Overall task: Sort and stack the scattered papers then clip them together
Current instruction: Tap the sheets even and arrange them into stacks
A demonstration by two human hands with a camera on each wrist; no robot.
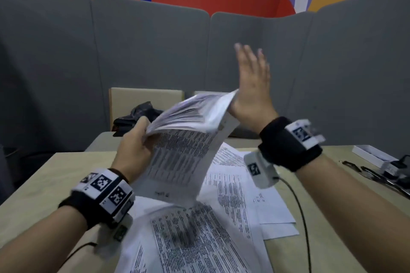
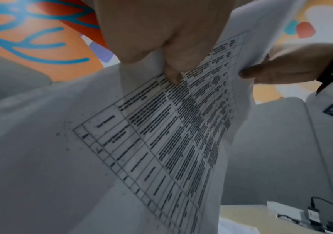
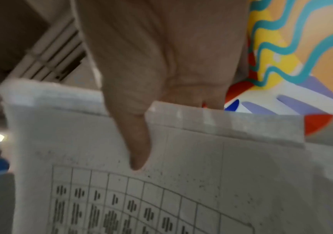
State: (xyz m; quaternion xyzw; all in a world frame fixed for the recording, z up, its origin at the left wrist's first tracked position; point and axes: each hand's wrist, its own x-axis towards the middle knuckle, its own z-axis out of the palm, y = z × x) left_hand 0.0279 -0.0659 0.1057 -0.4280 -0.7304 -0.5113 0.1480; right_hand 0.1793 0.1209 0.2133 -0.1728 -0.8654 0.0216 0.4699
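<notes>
Head view: the left hand [image 1: 135,139] grips a stack [image 1: 188,126] of printed sheets by its left edge, thumb on top and fingers curled beneath, holding it in the air above the table [image 1: 33,184]. From the grip the stack runs up and to the right, its long axis tilted, the sheets fanning apart at the far end; the lowest sheet droops down and toward the camera. The right hand [image 1: 250,86] stands upright with straight fingers, its palm flat against the stack's far right edge, opposite the grip. Below the stack, loose papers [image 1: 221,217] lie overlapping on the table.

Left wrist view: the left hand [image 2: 161,36] pinches the stack [image 2: 161,134], a fingertip pressed on a table-printed sheet that hangs down and away from it. The right hand [image 2: 277,69] touches the sheet's edge to the right of the grip.

Right wrist view: the right hand [image 3: 161,60] lies open against the stack [image 3: 181,174], its thumb straight down over the printed face, the sheets' top edges stepped just under the palm.
</notes>
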